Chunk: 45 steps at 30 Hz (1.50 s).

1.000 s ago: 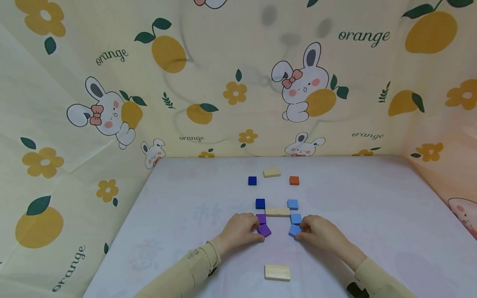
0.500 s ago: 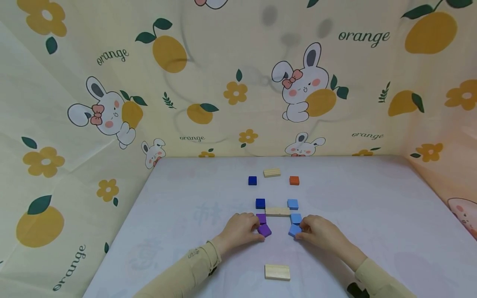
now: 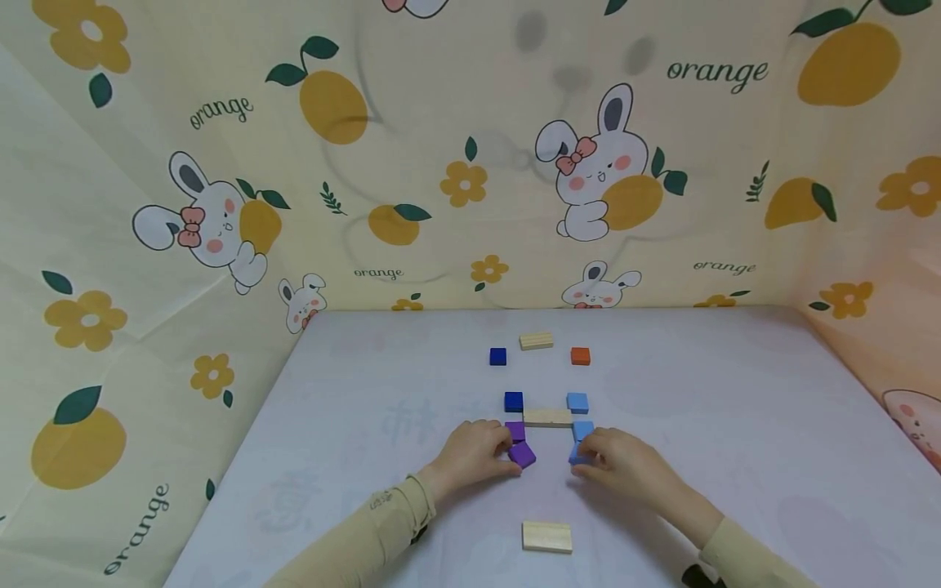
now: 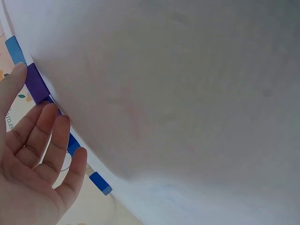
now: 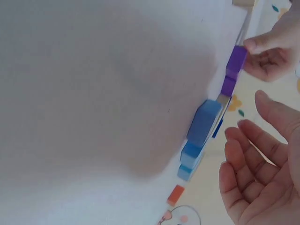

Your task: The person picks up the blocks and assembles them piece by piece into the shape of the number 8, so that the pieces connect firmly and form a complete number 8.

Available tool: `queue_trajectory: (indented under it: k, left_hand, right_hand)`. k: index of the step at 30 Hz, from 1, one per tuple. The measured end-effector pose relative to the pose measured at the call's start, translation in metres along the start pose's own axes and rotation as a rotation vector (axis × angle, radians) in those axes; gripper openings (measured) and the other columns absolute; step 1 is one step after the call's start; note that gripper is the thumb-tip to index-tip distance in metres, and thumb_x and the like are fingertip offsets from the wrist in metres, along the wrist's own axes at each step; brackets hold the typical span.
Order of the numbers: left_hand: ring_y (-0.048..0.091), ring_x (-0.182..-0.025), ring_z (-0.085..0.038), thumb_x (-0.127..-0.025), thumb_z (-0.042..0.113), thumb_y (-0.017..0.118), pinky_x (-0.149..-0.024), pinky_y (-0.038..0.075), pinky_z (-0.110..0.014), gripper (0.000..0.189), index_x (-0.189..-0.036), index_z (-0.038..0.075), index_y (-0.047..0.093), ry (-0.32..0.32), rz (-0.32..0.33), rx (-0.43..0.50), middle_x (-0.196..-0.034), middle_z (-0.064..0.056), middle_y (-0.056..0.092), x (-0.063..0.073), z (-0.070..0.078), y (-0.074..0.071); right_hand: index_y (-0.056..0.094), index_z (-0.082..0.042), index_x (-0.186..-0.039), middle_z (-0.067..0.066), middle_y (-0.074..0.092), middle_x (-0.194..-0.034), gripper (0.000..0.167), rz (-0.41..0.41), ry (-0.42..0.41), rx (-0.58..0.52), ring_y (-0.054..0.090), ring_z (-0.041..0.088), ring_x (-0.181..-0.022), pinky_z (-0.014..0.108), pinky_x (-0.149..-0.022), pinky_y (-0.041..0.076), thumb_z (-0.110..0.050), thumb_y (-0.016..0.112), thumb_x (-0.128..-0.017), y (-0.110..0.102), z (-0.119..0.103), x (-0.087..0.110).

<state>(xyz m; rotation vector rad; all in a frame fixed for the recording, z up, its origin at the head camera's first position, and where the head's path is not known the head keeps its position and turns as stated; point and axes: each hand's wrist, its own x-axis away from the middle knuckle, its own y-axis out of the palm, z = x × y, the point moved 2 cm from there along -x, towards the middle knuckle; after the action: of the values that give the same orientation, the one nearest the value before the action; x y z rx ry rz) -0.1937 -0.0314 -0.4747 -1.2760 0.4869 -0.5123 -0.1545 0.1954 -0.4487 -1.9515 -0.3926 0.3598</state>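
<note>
On the left of the head view, my left hand (image 3: 474, 452) pinches a tilted purple block (image 3: 522, 454) between thumb and forefinger. That block meets a second purple block (image 3: 515, 432) behind it. In the left wrist view, the thumb and forefinger lie at opposite ends of the held purple block (image 4: 37, 83). My right hand (image 3: 632, 463) hovers over the front light blue block (image 3: 574, 457), partly covering it. The right wrist view shows a gap between its loosely bent fingers (image 5: 234, 157) and that light blue block (image 5: 205, 123). Another light blue block (image 3: 583, 429) adjoins it.
A long wooden block (image 3: 547, 419) bridges the two columns, with a dark blue block (image 3: 514, 402) and a light blue block (image 3: 577, 403) behind. Farther back are a dark blue block (image 3: 498, 357), an orange block (image 3: 581, 356) and a grooved wooden block (image 3: 537, 340). Another wooden block (image 3: 547, 537) lies in front.
My right hand has let go of the front light blue block and shifted slightly left, over it. My left hand stays at the purple block.
</note>
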Motion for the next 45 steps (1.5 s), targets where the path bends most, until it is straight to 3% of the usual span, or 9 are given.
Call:
queue_trajectory:
  k: [10,14,17,25,33,45]
  left_hand:
    - [0.038,-0.058,-0.001,-0.074,0.048,0.072,-0.054,0.031,-0.016,0.034,-0.081,0.016,0.063,0.031,0.018,-0.009,-0.068,0.010,0.054,0.000,-0.001,0.000]
    - [0.039,-0.058,-0.001,-0.074,0.047,0.073,-0.054,0.031,-0.016,0.033,-0.080,0.016,0.063,0.044,0.032,-0.007,-0.068,0.010,0.055,0.001,-0.001,0.000]
    - [0.040,-0.058,-0.001,-0.074,0.047,0.072,-0.054,0.031,-0.016,0.033,-0.080,0.016,0.063,0.048,0.037,-0.008,-0.069,0.010,0.056,0.001,-0.002,0.001]
    - [0.042,-0.059,-0.001,-0.076,0.047,0.070,-0.055,0.033,-0.016,0.031,-0.081,0.017,0.063,0.041,0.028,-0.010,-0.071,0.010,0.057,0.001,-0.002,0.001]
    - [0.042,-0.059,-0.001,-0.077,0.046,0.071,-0.056,0.034,-0.016,0.030,-0.081,0.017,0.064,0.041,0.037,-0.002,-0.071,0.010,0.057,0.001,-0.002,0.000]
    - [0.042,-0.059,-0.001,-0.076,0.046,0.071,-0.056,0.033,-0.016,0.030,-0.081,0.017,0.064,0.042,0.042,-0.004,-0.070,0.010,0.056,0.002,-0.002,0.001]
  right_hand:
    - [0.067,-0.019,-0.090,-0.015,0.055,-0.079,0.031,-0.148,-0.218,-0.155,0.043,-0.005,-0.070,0.015,-0.060,0.041,-0.048,0.068,-0.079,0.017,-0.016,0.014]
    - [0.067,-0.021,-0.093,-0.017,0.053,-0.081,0.038,-0.249,-0.235,-0.199,0.042,-0.005,-0.070,0.014,-0.060,0.039,-0.054,0.067,-0.076,0.025,-0.022,0.018]
    - [0.067,-0.022,-0.094,-0.018,0.054,-0.083,0.037,-0.277,-0.246,-0.210,0.043,-0.005,-0.071,0.013,-0.061,0.040,-0.054,0.068,-0.075,0.028,-0.025,0.021]
    - [0.066,-0.022,-0.091,-0.017,0.050,-0.079,0.025,-0.226,-0.336,-0.165,0.040,-0.007,-0.069,0.012,-0.060,0.037,-0.041,0.072,-0.077,0.030,-0.029,0.024]
    - [0.067,-0.022,-0.090,-0.018,0.050,-0.079,0.021,-0.238,-0.235,-0.151,0.041,-0.006,-0.067,0.014,-0.059,0.039,-0.036,0.074,-0.076,0.031,-0.026,0.020]
    - [0.068,-0.014,-0.091,-0.010,0.055,-0.084,0.022,-0.127,-0.197,0.007,0.045,-0.004,-0.069,0.019,-0.063,0.046,-0.030,0.073,-0.077,0.024,-0.020,0.008]
